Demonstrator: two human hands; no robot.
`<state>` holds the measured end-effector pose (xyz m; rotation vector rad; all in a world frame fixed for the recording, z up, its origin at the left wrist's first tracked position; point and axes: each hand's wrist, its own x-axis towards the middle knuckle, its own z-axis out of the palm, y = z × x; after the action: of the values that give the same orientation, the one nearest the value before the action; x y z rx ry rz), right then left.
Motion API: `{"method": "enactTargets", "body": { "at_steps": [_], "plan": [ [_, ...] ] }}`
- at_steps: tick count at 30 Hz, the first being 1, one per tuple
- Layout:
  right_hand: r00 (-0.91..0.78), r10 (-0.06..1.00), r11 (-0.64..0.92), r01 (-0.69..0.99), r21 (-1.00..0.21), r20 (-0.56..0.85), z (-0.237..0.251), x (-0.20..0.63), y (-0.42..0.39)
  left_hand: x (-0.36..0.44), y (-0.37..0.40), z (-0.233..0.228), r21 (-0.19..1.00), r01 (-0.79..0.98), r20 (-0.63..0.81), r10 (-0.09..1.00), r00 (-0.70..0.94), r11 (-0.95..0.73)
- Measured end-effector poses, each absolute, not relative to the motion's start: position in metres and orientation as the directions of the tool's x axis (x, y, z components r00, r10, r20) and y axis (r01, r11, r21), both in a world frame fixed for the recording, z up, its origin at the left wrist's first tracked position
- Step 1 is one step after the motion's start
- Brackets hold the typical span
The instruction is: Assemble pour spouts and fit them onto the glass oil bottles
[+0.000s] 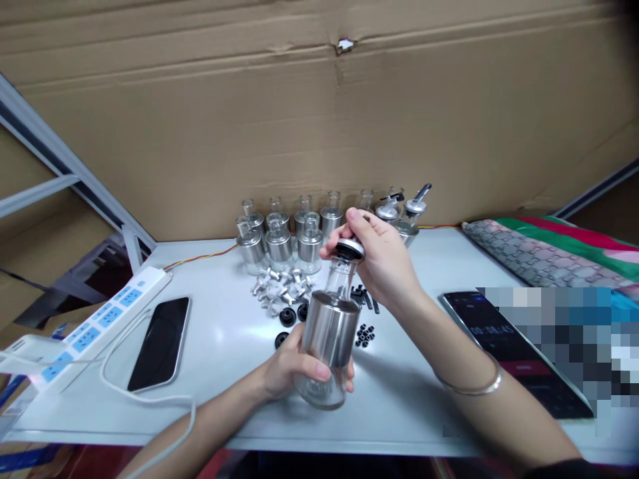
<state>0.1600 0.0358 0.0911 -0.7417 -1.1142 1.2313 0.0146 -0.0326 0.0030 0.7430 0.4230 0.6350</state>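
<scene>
The left hand [294, 362] holds a glass bottle [327, 339] above the front of the white tabletop [224, 359]; its grip is closed around the lower part, where clear round glass shows under a smooth sleeve of brushed steel. The bottle leans a little to the right. The right hand [379, 256] is at the top of the bottle, and its fingers are pinched on a round metal cap [349, 249] with a dark rim, which sits on the narrow glass neck.

Behind the hands, near the cardboard wall [319, 120], more bottles of the same kind [284, 233] stand in rows; two at the right end carry pourer tops [405, 203]. Between these and the held bottle lie small shiny metal parts [282, 287], black round discs [288, 317] and tiny black rings [365, 335]. A dark phone [160, 342] lies flat on the left, beside a white power strip [94, 326] with blue sockets. A second dark screen [504, 346] lies on the right, near a patterned cloth [539, 249].
</scene>
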Motion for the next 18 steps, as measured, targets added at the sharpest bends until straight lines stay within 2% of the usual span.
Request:
{"method": "enactTargets", "body": {
  "at_steps": [5,10,18],
  "plan": [
    [-0.062,0.965,0.218,-0.339,-0.915,0.253,0.085,0.160,0.036,0.016,-0.034,0.000,0.722,-0.357,-0.177,0.657,0.732,0.593],
    [-0.031,0.962,0.239,-0.373,-0.896,0.270,0.079,0.152,0.034,0.016,-0.034,0.001,0.687,-0.392,-0.162,0.655,0.738,0.612],
    [-0.116,0.960,0.197,-0.366,-0.910,0.255,0.076,0.146,0.039,0.014,-0.028,0.005,0.700,-0.376,-0.189,0.665,0.723,0.607]
  ]
}}
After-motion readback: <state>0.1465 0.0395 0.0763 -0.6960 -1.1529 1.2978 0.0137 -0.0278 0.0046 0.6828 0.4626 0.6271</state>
